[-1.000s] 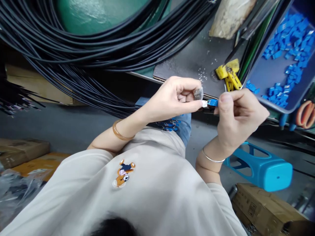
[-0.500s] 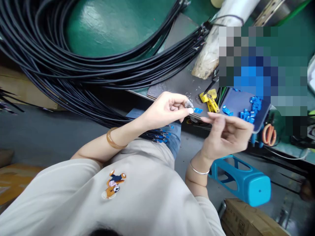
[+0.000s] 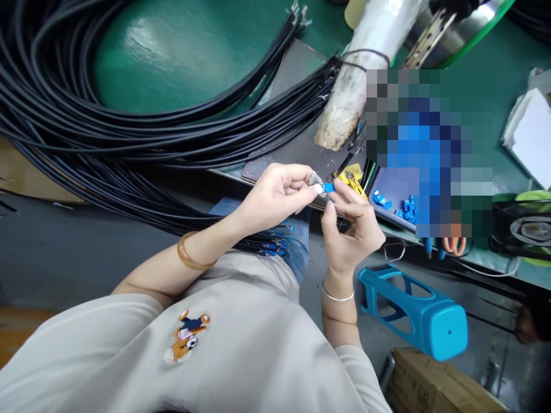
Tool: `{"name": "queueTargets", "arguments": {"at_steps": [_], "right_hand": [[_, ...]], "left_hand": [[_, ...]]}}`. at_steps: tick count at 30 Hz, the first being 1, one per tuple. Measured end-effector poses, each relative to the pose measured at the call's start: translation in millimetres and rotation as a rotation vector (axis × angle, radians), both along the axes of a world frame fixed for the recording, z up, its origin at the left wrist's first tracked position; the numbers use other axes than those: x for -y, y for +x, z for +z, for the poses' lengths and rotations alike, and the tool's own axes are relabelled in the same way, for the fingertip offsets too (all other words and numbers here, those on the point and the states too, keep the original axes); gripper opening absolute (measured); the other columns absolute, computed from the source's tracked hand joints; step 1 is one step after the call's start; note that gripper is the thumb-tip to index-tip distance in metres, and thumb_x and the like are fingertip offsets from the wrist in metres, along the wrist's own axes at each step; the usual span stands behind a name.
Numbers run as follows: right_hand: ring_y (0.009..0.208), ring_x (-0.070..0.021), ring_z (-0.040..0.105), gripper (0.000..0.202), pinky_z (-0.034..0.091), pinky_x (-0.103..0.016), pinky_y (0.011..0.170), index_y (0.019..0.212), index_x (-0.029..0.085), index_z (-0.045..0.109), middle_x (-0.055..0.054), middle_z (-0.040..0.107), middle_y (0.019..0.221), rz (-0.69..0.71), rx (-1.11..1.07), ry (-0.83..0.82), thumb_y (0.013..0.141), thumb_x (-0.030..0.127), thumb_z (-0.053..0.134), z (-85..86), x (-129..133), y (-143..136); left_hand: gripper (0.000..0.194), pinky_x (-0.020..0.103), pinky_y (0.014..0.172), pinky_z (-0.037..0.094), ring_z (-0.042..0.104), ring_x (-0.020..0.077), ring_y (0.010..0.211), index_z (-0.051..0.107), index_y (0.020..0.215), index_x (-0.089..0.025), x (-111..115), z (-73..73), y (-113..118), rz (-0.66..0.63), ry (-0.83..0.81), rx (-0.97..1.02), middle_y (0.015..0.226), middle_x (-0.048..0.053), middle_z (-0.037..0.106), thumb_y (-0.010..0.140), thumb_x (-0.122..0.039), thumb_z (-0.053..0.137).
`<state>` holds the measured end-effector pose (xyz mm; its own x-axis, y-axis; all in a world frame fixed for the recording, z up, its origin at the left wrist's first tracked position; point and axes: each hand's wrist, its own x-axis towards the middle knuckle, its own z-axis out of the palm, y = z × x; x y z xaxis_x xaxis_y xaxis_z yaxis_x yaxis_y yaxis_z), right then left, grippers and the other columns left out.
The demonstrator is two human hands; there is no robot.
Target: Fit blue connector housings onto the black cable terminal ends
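My left hand (image 3: pixel 278 198) is closed in a pinch, with pale coverings on its fingertips. From between its thumb and index finger sticks out a small blue connector (image 3: pixel 329 187), whose near end is hidden by the fingertips. My right hand (image 3: pixel 355 223) meets it from the right, the index fingertip at the connector's free end. Its thumb stands a little apart below, so a gap shows between thumb and index finger. Black cables (image 3: pixel 215 221) run under my left forearm, and several blue-tipped ends (image 3: pixel 275 246) lie over my lap.
Yellow hand tool (image 3: pixel 353 179) lies behind my right hand, beside a tray (image 3: pixel 394 186) of blue connectors. Thick black cables (image 3: pixel 185 123) curve across the green table (image 3: pixel 159 51). A wrapped white roll (image 3: pixel 357 74) lies near the tray. Below right are a blue stool (image 3: pixel 443 332) and cardboard box (image 3: pixel 434 381).
My right hand has moved left, from a spot apart from the connector to its free end. My left hand keeps its pinch. The whole view has shifted slightly.
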<state>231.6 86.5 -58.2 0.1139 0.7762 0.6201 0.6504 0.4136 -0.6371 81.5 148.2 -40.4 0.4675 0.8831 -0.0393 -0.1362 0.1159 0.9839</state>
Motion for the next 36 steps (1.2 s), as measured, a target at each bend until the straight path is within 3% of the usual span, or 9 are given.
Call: {"name": "queueTargets", "arguments": {"at_steps": [12,23,29,36], "right_hand": [[0.102,-0.0224,0.075,0.006,0.067,-0.040,0.083,0.088,0.020,0.059,-0.008,0.074,0.117,-0.018,-0.017,-0.055,0.088,0.016,0.063,15.5,-10.7,4.0],[0.102,-0.0252,0.075,0.005,0.068,-0.044,0.084,0.087,0.021,0.063,-0.008,0.074,0.115,-0.034,0.013,-0.100,0.087,0.016,0.064,28.9,-10.1,3.2],[0.104,-0.0258,0.075,0.006,0.068,-0.043,0.086,0.087,0.020,0.063,-0.008,0.074,0.115,-0.030,-0.006,-0.104,0.087,0.014,0.065,31.1,-9.9,2.9],[0.103,-0.0255,0.075,0.009,0.068,-0.041,0.084,0.085,0.020,0.062,-0.008,0.075,0.115,-0.008,-0.018,-0.092,0.085,0.012,0.065,28.1,-9.4,4.2]], "left_hand": [[0.016,0.019,0.044,0.024,0.034,0.0043,0.047,0.054,0.074,-0.016,-10.9,1.5,10.1,-0.017,-0.011,0.073,0.054,-0.006,0.042,0.087,-0.021,0.060],[0.016,0.018,0.045,0.030,0.035,0.0035,0.045,0.055,0.073,-0.016,-12.4,10.5,10.4,-0.006,-0.040,0.098,0.051,-0.007,0.042,0.085,-0.021,0.064],[0.018,0.018,0.046,0.033,0.039,0.0044,0.046,0.056,0.073,-0.016,-12.7,10.5,11.3,0.015,-0.044,0.074,0.051,-0.006,0.044,0.085,-0.025,0.067],[0.014,0.019,0.043,0.026,0.034,0.0036,0.044,0.057,0.074,-0.015,-14.0,10.5,9.4,-0.035,-0.069,0.058,0.050,-0.007,0.043,0.082,-0.022,0.067]]}}
